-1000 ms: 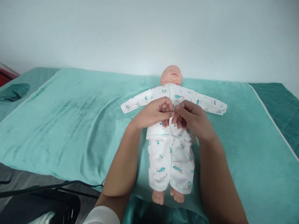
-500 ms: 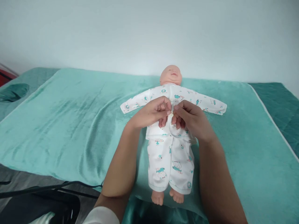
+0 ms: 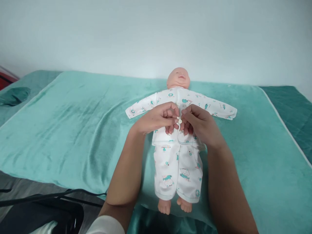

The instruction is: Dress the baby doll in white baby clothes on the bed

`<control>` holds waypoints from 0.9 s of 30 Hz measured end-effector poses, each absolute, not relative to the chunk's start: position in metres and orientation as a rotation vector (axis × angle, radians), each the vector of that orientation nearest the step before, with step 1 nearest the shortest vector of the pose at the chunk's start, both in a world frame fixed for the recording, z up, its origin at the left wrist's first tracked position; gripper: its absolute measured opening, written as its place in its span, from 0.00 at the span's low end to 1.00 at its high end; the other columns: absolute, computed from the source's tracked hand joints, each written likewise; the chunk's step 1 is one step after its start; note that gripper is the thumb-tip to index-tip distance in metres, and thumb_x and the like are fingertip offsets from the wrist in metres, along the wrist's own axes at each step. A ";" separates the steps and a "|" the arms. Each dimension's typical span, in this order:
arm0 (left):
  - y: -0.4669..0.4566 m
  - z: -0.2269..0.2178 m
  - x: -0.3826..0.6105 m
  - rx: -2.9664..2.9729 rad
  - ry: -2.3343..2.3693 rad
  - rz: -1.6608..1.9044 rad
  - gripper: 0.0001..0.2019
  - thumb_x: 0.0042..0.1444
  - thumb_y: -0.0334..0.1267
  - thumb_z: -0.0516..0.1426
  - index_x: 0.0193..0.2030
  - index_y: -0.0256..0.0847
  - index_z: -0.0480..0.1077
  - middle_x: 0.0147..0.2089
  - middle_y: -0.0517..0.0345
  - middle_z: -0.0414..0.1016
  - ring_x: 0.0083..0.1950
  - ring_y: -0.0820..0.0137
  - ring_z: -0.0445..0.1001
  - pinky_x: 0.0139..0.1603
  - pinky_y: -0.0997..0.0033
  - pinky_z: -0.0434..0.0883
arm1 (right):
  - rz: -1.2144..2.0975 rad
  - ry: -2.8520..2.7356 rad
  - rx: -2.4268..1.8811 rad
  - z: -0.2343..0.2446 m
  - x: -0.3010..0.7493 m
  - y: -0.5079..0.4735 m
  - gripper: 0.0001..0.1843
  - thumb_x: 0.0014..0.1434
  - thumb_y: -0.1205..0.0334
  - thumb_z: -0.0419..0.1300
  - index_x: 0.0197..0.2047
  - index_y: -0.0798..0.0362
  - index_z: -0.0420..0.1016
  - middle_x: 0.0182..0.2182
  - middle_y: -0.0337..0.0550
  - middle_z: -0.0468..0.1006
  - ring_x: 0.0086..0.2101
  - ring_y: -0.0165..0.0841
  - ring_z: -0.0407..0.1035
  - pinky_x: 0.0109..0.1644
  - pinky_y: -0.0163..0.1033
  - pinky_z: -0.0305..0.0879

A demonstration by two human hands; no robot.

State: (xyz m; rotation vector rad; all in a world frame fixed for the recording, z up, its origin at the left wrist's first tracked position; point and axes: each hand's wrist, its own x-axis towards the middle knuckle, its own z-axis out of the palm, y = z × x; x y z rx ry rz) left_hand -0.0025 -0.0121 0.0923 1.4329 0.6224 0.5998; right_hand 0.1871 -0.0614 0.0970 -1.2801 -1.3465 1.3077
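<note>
1. Laid face up on a smooth teal plush cover (image 3: 73,130): a flesh-coloured plastic baby doll (image 3: 178,78), head at the far side, bare feet toward the viewer.
2. On its upper body, a white long-sleeved cloth jacket (image 3: 186,97) with small teal prints, both sleeves spread; below, matching white printed cloth trousers (image 3: 179,172).
3. Left hand (image 3: 159,117): thumb and forefinger nearly together, pinched on the jacket's front edge, other fingers curled beneath.
4. Right hand (image 3: 201,120): thumb and forefinger likewise pressed together at the opposite edge (exact amount of cloth caught, impossible to tell).
5. Key relation: a small, round, pale button (image 3: 180,121) between the two hands, just beside the left thumb tip and slightly nearer that side; front opening along the doll's long axis, running away from the viewer.
</note>
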 end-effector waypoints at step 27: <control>-0.011 0.092 -0.016 1.491 0.701 0.514 0.14 0.63 0.48 0.61 0.41 0.37 0.78 0.25 0.58 0.77 0.18 0.76 0.71 0.16 0.77 0.66 | 1.084 -1.716 -1.268 0.102 0.203 -0.070 0.18 0.66 0.49 0.63 0.28 0.51 0.76 0.25 0.39 0.80 0.26 0.30 0.72 0.30 0.36 0.63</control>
